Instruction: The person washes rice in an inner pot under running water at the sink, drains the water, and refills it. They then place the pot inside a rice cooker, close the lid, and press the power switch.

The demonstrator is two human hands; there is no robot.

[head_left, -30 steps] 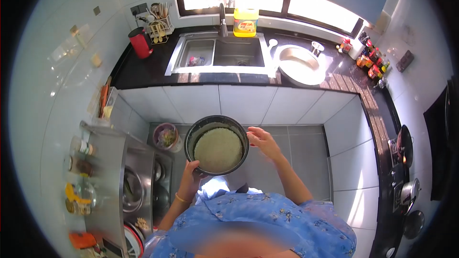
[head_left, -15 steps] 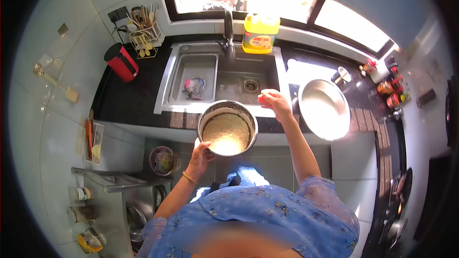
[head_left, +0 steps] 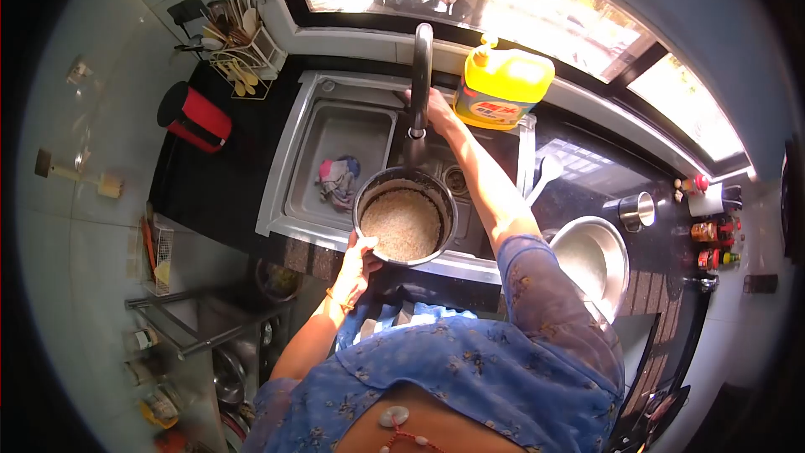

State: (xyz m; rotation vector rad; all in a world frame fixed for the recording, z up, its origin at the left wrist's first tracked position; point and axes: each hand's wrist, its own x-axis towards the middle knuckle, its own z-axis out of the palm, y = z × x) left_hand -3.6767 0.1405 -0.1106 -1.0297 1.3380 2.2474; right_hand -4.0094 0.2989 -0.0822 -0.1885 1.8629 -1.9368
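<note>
My left hand (head_left: 359, 264) grips the near left rim of a dark-rimmed round pot (head_left: 362, 201), thumb over the edge. Pale rice grains (head_left: 402, 225) fill its lower part. The pot is over the sink's front edge, its far rim just below the end of the black faucet (head_left: 423, 67). My right hand (head_left: 438, 112) reaches past the faucet's right side to its base; the neck hides its fingers, so their grip does not show. Beside that hand stands a yellow jug (head_left: 503, 88) with a pump top. No water stream is visible.
The double sink (head_left: 277, 168) holds a crumpled cloth (head_left: 339, 180) in its left basin. To the right are a metal basin (head_left: 619, 264), a white spoon (head_left: 547, 174) and a metal cup (head_left: 637, 211). A red-and-black container (head_left: 197, 117) and a utensil rack (head_left: 251, 59) stand left.
My right hand has moved from the sink's front right edge up to the faucet base. The pot in my left hand is now farther over the sink, and my view has shifted closer.
</note>
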